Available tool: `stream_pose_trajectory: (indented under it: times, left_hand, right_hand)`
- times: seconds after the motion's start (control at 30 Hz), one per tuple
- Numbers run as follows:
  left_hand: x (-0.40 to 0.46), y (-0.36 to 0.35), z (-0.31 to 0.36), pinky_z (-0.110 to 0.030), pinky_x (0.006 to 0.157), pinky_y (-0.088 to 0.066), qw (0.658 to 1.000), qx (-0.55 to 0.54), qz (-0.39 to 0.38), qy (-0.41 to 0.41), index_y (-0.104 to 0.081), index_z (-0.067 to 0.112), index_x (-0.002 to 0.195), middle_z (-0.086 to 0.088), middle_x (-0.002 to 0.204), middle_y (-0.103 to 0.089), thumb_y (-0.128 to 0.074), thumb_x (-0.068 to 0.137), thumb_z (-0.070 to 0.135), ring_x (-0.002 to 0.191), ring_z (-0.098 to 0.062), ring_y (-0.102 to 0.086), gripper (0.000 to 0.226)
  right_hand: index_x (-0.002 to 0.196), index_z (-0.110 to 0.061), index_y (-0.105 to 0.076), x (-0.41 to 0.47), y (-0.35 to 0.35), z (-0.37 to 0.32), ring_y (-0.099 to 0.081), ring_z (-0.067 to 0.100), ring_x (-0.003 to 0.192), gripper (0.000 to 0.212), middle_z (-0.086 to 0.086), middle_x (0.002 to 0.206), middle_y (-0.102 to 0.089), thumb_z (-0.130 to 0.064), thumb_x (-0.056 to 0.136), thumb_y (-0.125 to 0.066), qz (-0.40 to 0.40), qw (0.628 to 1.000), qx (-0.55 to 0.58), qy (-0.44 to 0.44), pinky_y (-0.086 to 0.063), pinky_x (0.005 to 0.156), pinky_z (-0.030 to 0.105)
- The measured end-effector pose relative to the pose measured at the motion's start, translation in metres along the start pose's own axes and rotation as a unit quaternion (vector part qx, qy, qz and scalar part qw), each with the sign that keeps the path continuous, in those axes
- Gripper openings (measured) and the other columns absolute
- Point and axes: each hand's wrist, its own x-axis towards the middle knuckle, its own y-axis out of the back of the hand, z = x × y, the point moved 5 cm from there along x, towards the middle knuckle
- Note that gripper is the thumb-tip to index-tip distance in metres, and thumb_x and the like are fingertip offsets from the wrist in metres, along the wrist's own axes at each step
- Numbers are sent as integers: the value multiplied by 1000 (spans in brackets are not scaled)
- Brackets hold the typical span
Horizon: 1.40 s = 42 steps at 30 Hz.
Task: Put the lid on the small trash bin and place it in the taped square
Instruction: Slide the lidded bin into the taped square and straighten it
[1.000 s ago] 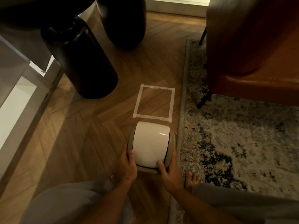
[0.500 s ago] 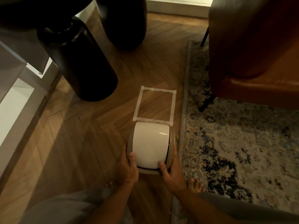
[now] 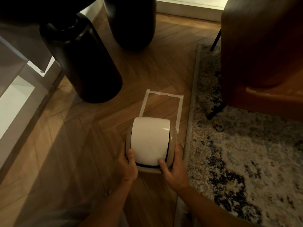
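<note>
Bin (image 3: 150, 141) with its white lid (image 3: 150, 138) on top is held by both hands just above or on the wooden floor (image 3: 65, 153); I cannot tell if it touches. It sits at the near edge of the taped square (image 3: 161, 104) and covers the near tape line, so it is only partly over the square. The rug (image 3: 246, 153) lies just beside it on the right.

The lid looks seated, so I judge that the first step is done and the placing step is in hand. The next move calls for pushing or carrying the bin a little forward, away from the person, until its base is inside all four tape lines, and keeping it off the rug edge.

The left hand (image 3: 127, 164) closes on the left side of the bin, thumb resting on the lid. The right hand (image 3: 174, 169) closes on the right side, thumb on the near corner of the lid. Both grips are clamped around the bin, fingers mostly hidden behind it.
</note>
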Motion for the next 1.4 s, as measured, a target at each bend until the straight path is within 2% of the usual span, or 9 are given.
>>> stream_pose_trajectory:
  times: [0.23,0.43,0.57,0.67,0.83,1.0,1.17,1.3,1.4]
  left_hand:
    - [19,-1,6,-44,87,-58,998,-44,29,28,-63,19,132,0,117,-71,-31,92,77,105,-19,-68,77]
    - [42,-1,7,-39,89,-57,1000,-24,7,-4,-54,28,141,4,128,-66,-34,93,76,112,-14,-64,71]
    - [75,-2,-2,-36,92,-53,1000,-12,20,-11,-53,32,139,11,126,-65,-29,99,70,116,-15,-63,60]
    - [101,-4,-1,-29,97,-47,998,-8,49,-35,-50,32,142,17,132,-60,-28,101,66,119,-8,-58,57]
    - [156,-18,3,-47,90,-56,999,3,37,-9,-50,33,138,5,126,-65,-25,96,75,110,-19,-64,65]
    - [213,-26,28,-47,98,-52,998,-16,-27,-56,-37,36,150,3,139,-58,-25,95,75,122,-20,-59,68]
    - [276,-26,71,-29,100,-39,992,55,-63,-94,-36,26,153,-3,148,-51,-29,99,67,133,-22,-50,69]
    - [314,-34,97,-28,97,-38,984,113,-93,-97,-37,21,153,-8,146,-53,-27,103,60,131,-27,-52,65]
    - [331,-44,107,-41,107,-43,986,123,-94,-63,-34,19,155,-12,148,-50,-26,103,59,134,-32,-50,66]
  right_hand:
    - [168,-16,-21,25,-1,-9,-52,10,139,96,-2,156,-49,-58,94,-66,10,1000,-7,2,-50,110,40]
    - [166,-14,-24,46,-10,-4,-48,7,143,96,-10,156,-48,-49,94,-75,-42,998,-1,38,-49,111,42]
    - [169,-27,-13,81,-21,-16,-44,0,144,103,-16,158,-44,-56,92,-74,-56,996,-27,65,-47,113,32]
    - [169,-32,-5,108,-29,-21,-50,6,142,107,-10,158,-47,-60,91,-73,-78,994,-25,73,-51,110,41]
    - [167,-39,-2,161,-36,-31,-56,4,135,109,-13,155,-51,-70,87,-69,-81,993,-22,81,-56,104,39]
    - [164,-36,-21,233,-38,-39,-56,9,137,102,-13,152,-53,-61,85,-79,-89,992,10,88,-55,105,48]
    - [161,-43,-10,303,-21,-51,-48,20,144,114,-3,163,-41,-91,71,-61,-21,996,-76,50,-40,109,39]
    - [157,-41,-28,337,-20,-65,-50,8,132,85,-6,155,-50,-63,87,-70,-47,998,-26,40,-48,109,43]
    - [156,-29,-36,356,-19,-73,-54,21,136,71,1,151,-54,-44,96,-70,-9,999,-31,33,-48,100,34]
